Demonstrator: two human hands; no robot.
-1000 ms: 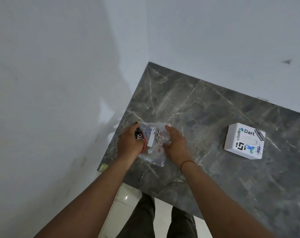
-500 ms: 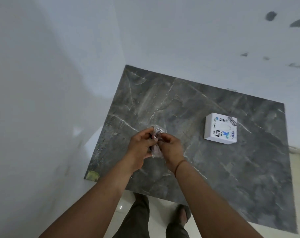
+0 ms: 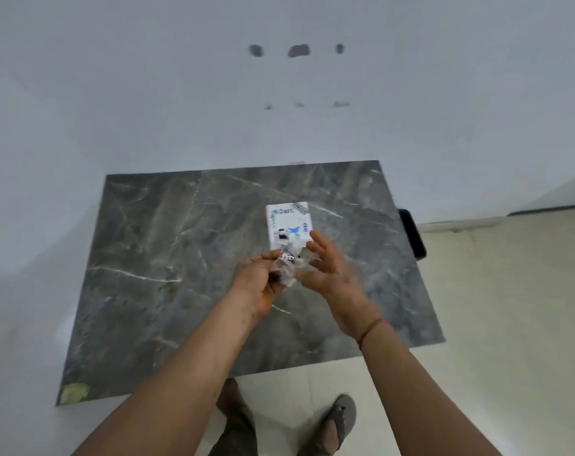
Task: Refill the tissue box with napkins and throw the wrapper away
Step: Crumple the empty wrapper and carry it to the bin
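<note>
Crinkled clear plastic, the wrapper (image 3: 287,265), sits bunched in the left hand (image 3: 259,282), whose fingers curl closed around its lower part while the printed top pokes out above. The right hand (image 3: 329,270) hovers just beside it, fingers spread and holding nothing. Such film should be nearly weightless, soft and a little slippery, and likely to spring back open (a full fist around the wad would probably keep it compact better than a pinch). One wrapper, two hands. Beyond them, one white tissue box (image 3: 288,227) rests flat on the grey marble worktop (image 3: 167,258), just past the wrapper. No loose napkins show.
</note>
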